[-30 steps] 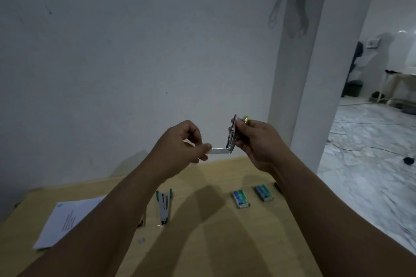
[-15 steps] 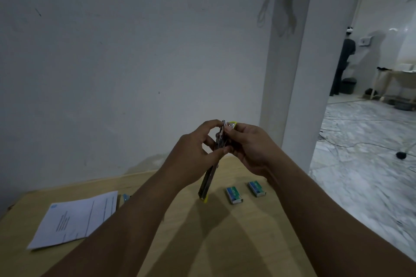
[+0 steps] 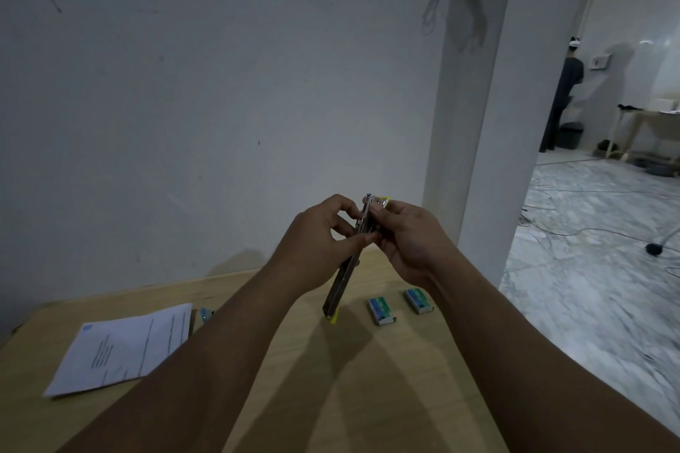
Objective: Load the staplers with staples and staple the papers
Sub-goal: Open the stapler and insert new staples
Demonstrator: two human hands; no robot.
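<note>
A pale wooden table (image 3: pixel 360 379) stands against a white wall, with a sheet of printed papers (image 3: pixel 121 346) lying at its left side and two small green-and-blue staple boxes (image 3: pixel 382 311) side by side near its far right. Above the table, both forearms reach forward and lift a stapler (image 3: pixel 340 285) clear of the surface, its long metal body swung fully open and hanging down, a yellow tip at the bottom end and another at the top. The left hand (image 3: pixel 323 232) pinches the upper part of the metal channel between thumb and curled fingers; the right hand (image 3: pixel 408 232) curls around the hinge end, fingertips pressed to the mechanism. A second stapler (image 3: pixel 206 314) shows only as a blue sliver beside the papers. The step appears to be opening the magazine for loading. Doing it well likely means steadying the hinge with the right hand while the left keeps the channel open and level, so a strip can slide in straight. Whether staples are already seated cannot be told.
</note>
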